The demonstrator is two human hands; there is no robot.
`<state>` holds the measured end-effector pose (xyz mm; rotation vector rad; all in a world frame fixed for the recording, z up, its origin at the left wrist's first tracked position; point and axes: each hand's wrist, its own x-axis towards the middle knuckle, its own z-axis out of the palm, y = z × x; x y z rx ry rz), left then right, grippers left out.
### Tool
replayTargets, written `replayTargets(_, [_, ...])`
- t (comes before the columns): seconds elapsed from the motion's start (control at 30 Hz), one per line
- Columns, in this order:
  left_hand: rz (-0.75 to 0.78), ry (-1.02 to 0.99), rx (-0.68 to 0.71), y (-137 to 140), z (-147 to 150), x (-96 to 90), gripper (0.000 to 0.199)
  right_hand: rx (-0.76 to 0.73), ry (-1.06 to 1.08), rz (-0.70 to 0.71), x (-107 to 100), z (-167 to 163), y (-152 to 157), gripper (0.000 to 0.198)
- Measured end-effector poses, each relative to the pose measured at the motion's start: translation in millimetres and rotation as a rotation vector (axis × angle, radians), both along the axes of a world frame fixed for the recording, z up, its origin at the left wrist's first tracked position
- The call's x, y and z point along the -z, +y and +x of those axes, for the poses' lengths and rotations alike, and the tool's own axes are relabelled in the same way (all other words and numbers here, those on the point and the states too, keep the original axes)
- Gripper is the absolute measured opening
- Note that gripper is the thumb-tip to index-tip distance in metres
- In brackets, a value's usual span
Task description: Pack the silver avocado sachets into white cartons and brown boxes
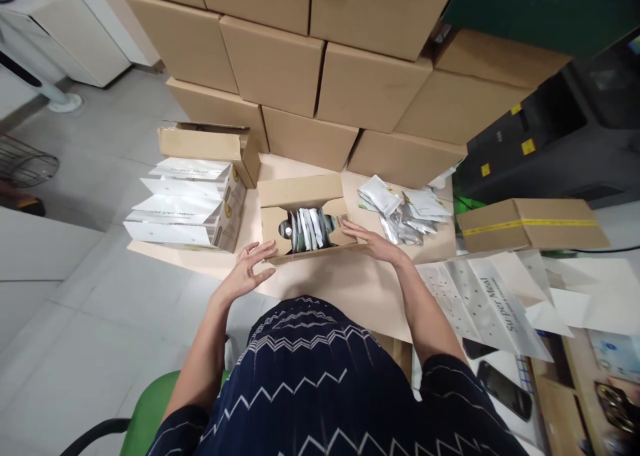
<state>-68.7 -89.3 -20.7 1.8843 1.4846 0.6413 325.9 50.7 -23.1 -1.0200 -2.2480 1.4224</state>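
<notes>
A small open cardboard box (pixel 305 219) sat near the middle of the desk (pixel 345 289), its lid flap raised at the back, and a row of silver and white sachets (pixel 309 228) stood upright inside it. A barcode showed on its right inner flap (too small to read). The right hand (pixel 367 239) lay flat against the box's right front edge, fingers spread, its grip released and holding nothing. The left hand (pixel 250 266) hovered just beside the box's left front corner, palm turned inward, fingers open, its grip likewise empty.

To the right of the box lay a loose heap of sachets (pixel 403 209). To the left, a stack of flat white cartons (pixel 185 203) read "Super Meal" on the top sheet, with an open brown carton (pixel 210 144) behind. More flattened white sheets (pixel 487 303) on the right also read "Super Meal". A taped brown box (pixel 530 223) sat further right, a phone (pixel 505 389) lay by the person's right elbow, and a wall of stacked brown cartons (pixel 320 69) rose behind the desk.
</notes>
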Motion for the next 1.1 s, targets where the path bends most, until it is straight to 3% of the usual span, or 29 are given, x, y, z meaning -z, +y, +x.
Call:
replayTargets(0.13, [0.057,-0.115,-0.275,10,11,9.9,0.037,0.307,0.085,-0.098,8,-13,0,0.051])
replayTargets(0.23, [0.131,-0.235,-0.494,22,20,21.7,0.051,0.470,0.151,-0.039,18,-24,-4,0.063])
replayTargets(0.3, [0.178,-0.234,-0.542,30,22,28.7,0.064,0.522,0.148,0.026,22,-29,-3,0.074])
replayTargets(0.4, [0.165,-0.170,-0.498,44,15,34.5,0.085,0.506,0.104,0.017,25,-34,5,0.092])
replayTargets(0.57, [-0.054,-0.217,-0.272,80,-10,33.6,0.132,0.390,0.134,-0.151,30,-38,34,0.119])
replayTargets(0.7, [-0.099,-0.259,-0.156,101,-20,33.7,0.141,0.323,0.126,-0.206,31,-44,54,0.128])
replayTargets(0.83, [0.012,-0.233,-0.203,96,-17,35.8,0.141,0.319,0.135,-0.148,28,-49,60,0.131])
replayTargets(0.93, [0.140,-0.096,-0.274,84,-15,32.6,0.131,0.344,0.165,-0.062,28,-48,55,0.124])
replayTargets(1.1, [0.301,0.216,-0.220,65,-13,22.2,0.056,0.371,0.127,-0.007,28,-34,40,0.078])
